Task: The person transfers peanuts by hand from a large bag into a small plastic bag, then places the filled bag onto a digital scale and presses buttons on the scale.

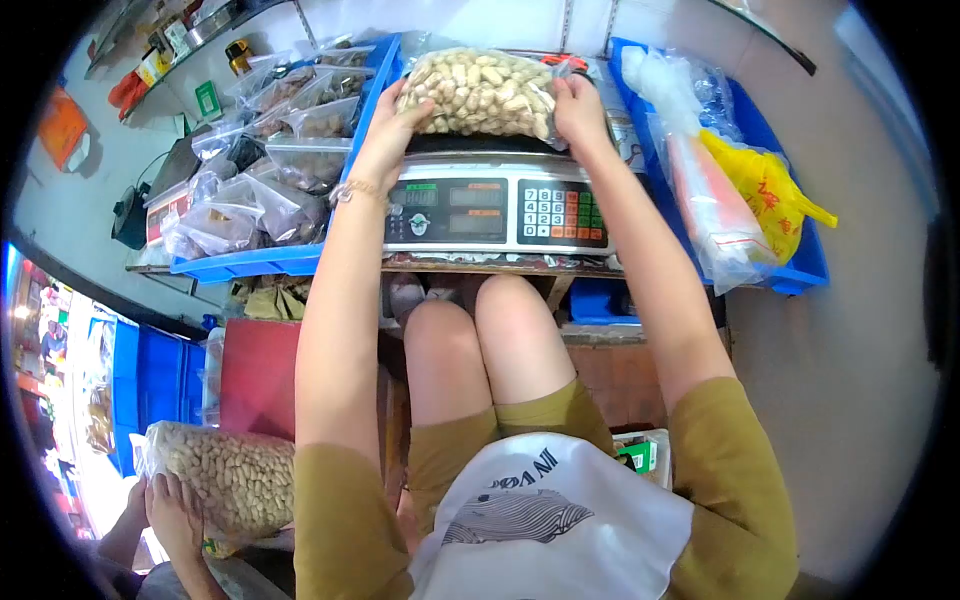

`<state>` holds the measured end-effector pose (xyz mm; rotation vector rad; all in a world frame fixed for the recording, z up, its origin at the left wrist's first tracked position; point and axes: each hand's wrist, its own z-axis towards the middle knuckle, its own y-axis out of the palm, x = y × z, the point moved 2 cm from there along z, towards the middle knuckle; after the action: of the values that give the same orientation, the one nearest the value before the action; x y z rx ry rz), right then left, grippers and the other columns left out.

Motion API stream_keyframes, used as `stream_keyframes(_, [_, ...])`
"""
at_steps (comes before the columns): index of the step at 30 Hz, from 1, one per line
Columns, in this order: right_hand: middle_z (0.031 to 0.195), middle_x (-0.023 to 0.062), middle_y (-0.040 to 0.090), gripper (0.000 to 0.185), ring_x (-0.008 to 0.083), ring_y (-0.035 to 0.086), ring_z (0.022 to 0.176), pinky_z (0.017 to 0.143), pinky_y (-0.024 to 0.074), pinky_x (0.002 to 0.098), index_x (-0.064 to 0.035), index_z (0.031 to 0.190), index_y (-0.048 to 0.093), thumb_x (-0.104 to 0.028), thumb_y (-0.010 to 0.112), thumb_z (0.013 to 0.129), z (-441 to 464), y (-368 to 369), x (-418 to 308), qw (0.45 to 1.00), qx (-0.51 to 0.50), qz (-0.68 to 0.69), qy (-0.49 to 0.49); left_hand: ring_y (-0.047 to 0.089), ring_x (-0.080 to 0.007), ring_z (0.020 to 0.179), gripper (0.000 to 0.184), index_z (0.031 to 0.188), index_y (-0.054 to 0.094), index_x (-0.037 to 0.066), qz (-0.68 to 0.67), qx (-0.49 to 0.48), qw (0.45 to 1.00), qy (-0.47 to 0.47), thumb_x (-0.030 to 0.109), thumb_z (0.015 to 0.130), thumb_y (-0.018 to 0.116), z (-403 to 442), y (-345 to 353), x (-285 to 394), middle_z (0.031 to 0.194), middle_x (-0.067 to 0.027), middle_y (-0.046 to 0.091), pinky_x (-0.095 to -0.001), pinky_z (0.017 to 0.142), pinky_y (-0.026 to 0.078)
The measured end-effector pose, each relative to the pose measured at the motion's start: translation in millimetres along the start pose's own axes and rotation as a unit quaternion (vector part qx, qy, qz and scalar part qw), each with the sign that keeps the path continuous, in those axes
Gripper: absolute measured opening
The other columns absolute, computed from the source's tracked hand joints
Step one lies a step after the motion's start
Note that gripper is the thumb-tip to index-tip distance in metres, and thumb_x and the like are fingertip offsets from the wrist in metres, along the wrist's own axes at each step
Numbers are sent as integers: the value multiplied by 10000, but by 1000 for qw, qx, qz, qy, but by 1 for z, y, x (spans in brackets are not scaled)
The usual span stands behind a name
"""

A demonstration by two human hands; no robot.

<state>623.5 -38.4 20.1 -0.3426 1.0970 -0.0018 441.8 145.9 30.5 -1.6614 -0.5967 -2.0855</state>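
Observation:
A clear plastic bag of peanuts [480,92] in their shells lies flat at the top of the view, on or just above the dark platform of a digital weighing scale [450,246]. My left hand [392,125] grips the bag's left end, thumb on top. At the opposite end my right hand [580,105] has its fingers closed on the bag's corner. Both arms reach straight forward over my knees. The scale's display and number keypad face me. Whether the bag's underside rests on the platform is hidden.
Left of the scale, a blue tray [290,262] holds several filled zip bags [235,215]. A second blue tray [800,278] at right has plastic bags and a yellow bag [765,195]. At lower left, another person's hands [175,515] hold a large peanut sack [230,480] beside a red surface [260,370].

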Motion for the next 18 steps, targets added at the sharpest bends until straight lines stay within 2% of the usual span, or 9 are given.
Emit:
stream_keyframes(1, [922,244,663,259,390,648,901,791,484,455,17,900,630,-213,519,941,0,-7,-1,992,-15,-105,-71,474,-223,1229,714,1445,278,-5,43,16,999,23,155,879,681,5,3,-4,1344,-167,487,-320,1041,368])
stream_keyframes(2, [965,259,647,278,449,600,947,818,467,487,6,927,638,-246,522,923,2,-14,-3,986,-34,-148,-68,483,-222,1216,706,1443,279,-7,98,11,994,41,161,884,677,8,7,-3,1331,-165,498,-318,1032,376])
stream_keyframes(5, [956,249,660,319,430,616,949,825,474,484,1,951,656,-286,520,928,13,-20,3,976,-38,-203,-67,501,-221,1189,693,1434,290,-9,161,4,984,70,181,891,675,4,15,-1,1309,-162,518,-315,1012,396])
stream_keyframes(9, [920,239,672,358,402,641,914,810,490,449,-2,946,682,-335,561,886,20,-23,17,988,-52,-141,-23,504,-243,1191,618,1385,390,-5,165,19,980,106,233,892,675,-3,-1,-18,1312,-174,523,-332,1010,401])
stream_keyframes(10, [875,218,683,384,348,665,855,773,503,412,2,911,695,-363,592,850,30,-25,28,988,-63,-144,-14,504,-252,1192,601,1375,407,-3,178,42,976,118,239,892,672,-9,-7,-19,1312,-179,524,-341,1010,401])
stream_keyframes(11, [840,181,691,388,283,669,786,730,509,366,22,982,662,-331,636,825,29,-30,24,990,-98,-91,42,503,-262,1193,586,1365,425,-1,191,66,971,129,245,892,668,-19,-13,-19,1312,-183,524,-350,1011,400])
stream_keyframes(13, [833,139,669,468,216,641,729,679,502,319,33,1136,562,-280,675,808,18,-34,15,996,-57,28,60,489,-281,1196,538,1338,469,12,209,95,961,154,247,893,656,-43,-22,-17,1306,-187,514,-369,1025,379])
stream_keyframes(14, [872,126,641,590,194,620,723,645,492,308,27,1251,433,-240,695,796,22,-34,19,996,-65,26,50,479,-274,1198,527,1339,467,15,237,130,948,169,236,897,648,-55,-28,-18,1299,-178,508,-369,1032,365])
stream_keyframes(18, [985,159,618,659,198,603,826,675,480,308,16,1297,405,-357,666,821,21,-38,18,992,-84,7,90,434,-255,1224,472,1329,466,13,201,215,937,189,128,897,618,-108,-33,-18,1318,-150,465,-382,1044,334])
